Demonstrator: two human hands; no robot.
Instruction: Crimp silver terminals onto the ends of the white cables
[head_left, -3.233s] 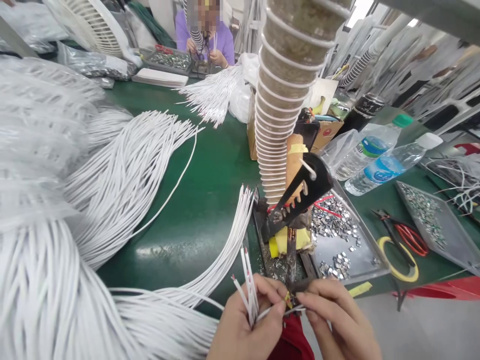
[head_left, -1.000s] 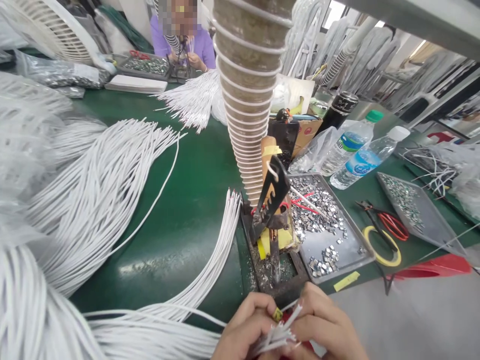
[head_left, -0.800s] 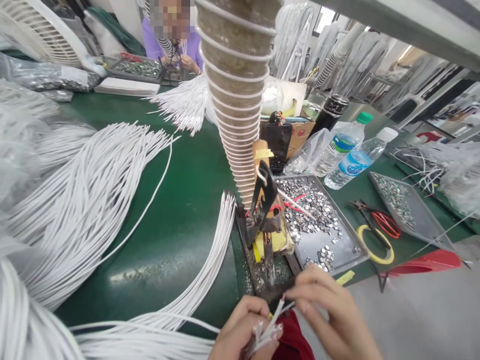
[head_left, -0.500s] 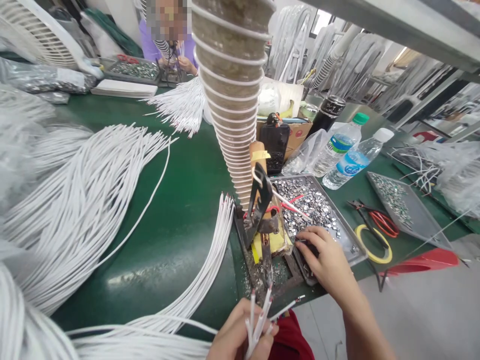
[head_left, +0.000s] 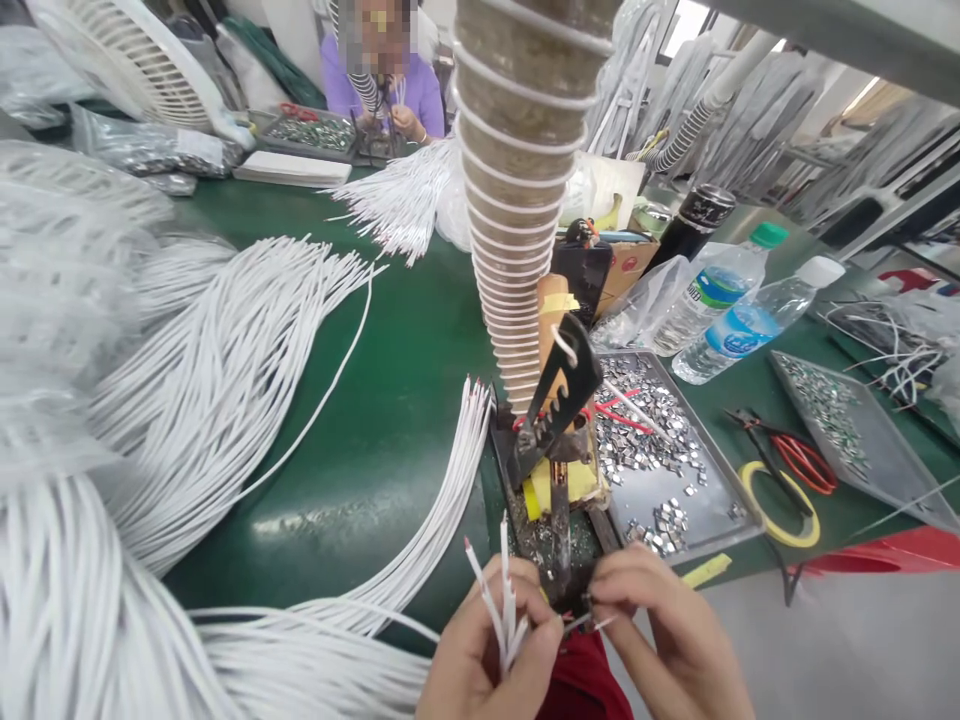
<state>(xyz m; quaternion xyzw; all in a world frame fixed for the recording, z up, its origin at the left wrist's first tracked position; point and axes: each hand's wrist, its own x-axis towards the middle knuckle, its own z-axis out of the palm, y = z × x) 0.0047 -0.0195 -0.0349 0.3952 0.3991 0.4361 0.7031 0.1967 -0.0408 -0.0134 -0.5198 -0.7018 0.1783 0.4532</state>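
Observation:
Several white cables (head_left: 508, 600) stand in my left hand (head_left: 487, 645), its fingers closed round them. Their stripped ends show reddish tips. My right hand (head_left: 664, 630) is closed in a pinch beside it, at the end of another cable lying between the two hands. What its fingertips grip is small and dark, too small to name. Just beyond both hands is a stand holding an upright wooden-handled tool (head_left: 553, 335), resembling a soldering iron, with its dark tip pointing down. A black notched bracket (head_left: 559, 390) is fixed to that stand.
A tray (head_left: 705, 505) of small metal parts lies right of the stand, near yellow tape (head_left: 802, 535) and red-handled pliers (head_left: 806, 462). Bundles of white cable (head_left: 225, 370) cover the left. A ribbed hose (head_left: 525, 200) hangs overhead. Bottles (head_left: 739, 330) stand behind. Another person (head_left: 424, 95) sits opposite.
My right hand has left the tray's near edge and come left and down beside my left hand, fingers pinched. The left hand keeps its cables. The whole view has shifted, with the scene sliding right.

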